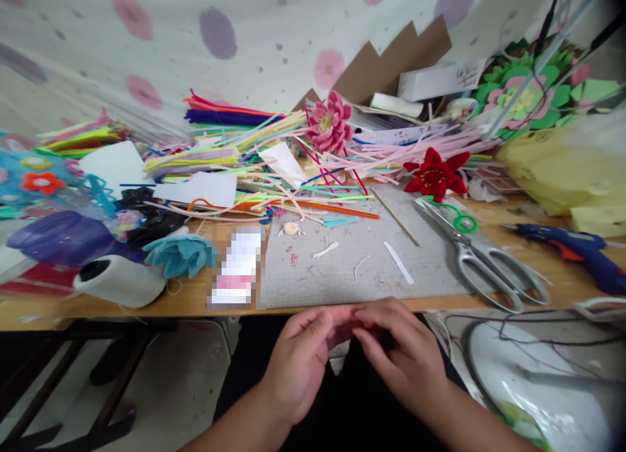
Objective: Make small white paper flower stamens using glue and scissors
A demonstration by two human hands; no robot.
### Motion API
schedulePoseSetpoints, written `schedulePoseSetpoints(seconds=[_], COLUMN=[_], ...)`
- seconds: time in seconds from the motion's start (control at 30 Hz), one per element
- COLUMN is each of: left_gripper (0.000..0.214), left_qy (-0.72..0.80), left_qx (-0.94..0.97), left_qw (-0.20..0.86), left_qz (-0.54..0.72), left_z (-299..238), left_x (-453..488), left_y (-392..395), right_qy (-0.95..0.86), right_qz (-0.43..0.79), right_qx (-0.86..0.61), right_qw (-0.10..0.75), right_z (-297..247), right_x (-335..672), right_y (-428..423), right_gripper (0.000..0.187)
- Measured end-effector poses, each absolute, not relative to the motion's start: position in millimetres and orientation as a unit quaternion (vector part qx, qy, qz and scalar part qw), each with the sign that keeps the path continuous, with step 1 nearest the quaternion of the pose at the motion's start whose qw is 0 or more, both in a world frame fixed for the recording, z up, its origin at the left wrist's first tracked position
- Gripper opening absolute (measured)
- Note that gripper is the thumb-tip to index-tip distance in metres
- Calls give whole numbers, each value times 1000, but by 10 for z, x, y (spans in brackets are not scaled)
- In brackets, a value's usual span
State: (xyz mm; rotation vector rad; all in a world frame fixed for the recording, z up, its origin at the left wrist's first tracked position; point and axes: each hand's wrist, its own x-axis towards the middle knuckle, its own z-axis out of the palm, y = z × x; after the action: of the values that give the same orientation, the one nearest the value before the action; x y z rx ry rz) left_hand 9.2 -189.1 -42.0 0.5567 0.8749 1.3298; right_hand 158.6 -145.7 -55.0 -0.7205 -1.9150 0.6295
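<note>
My left hand and my right hand meet fingertip to fingertip just below the front edge of the wooden table, over my lap. The fingers of both are curled and pinched together; what they hold between them is hidden. Right above them lies a grey cutting mat with white scraps on it. Large silver scissors rest on the mat's right side, and a thin wooden stick lies on its far part.
A heap of coloured pipe cleaners fills the back of the table, with a pink flower and a red flower. A blue glue gun lies right; a blue fuzzy flower and a white roll left.
</note>
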Motion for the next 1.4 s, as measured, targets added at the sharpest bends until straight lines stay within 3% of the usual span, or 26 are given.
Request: schedulePoseSetpoints(seconds=[0.23,0.43,0.67,0.93,1.03,1.13,1.23,1.4], left_gripper=[26,26,70,77,73,49,23,15], left_qy=[343,364,231,216,264,341,417,454], left_qx=[246,283,248,248,261,361,522,644], left_qw=[686,673,713,710,684,642,536,416], left_qz=[593,578,613,622,628,584,515,453], left_z=[-437,-448,-389,-259,-268,-295,-293,-247], left_x=[106,80,50,111,77,0,-65,-82], left_y=[-1899,-1888,-1831,-1844,-1848,-1853,-1867,-1869], right_qy=[-741,-760,-759,-802,-818,-822,-803,-770], right_qz=[254,281,315,294,279,244,240,259], right_qx=[-340,-292,-287,-241,-161,-128,-207,-311], right_qw=[520,508,492,460,477,498,505,493], right_z=[-482,-483,-559,-546,-596,-641,-603,-500], right_x=[1554,1566,1570,1454,1388,1378,1457,1585], right_y=[-1418,-1445,-1452,-1600,-1631,-1586,-1521,-1466], right_gripper=[17,12,20,21,12,7,9,22])
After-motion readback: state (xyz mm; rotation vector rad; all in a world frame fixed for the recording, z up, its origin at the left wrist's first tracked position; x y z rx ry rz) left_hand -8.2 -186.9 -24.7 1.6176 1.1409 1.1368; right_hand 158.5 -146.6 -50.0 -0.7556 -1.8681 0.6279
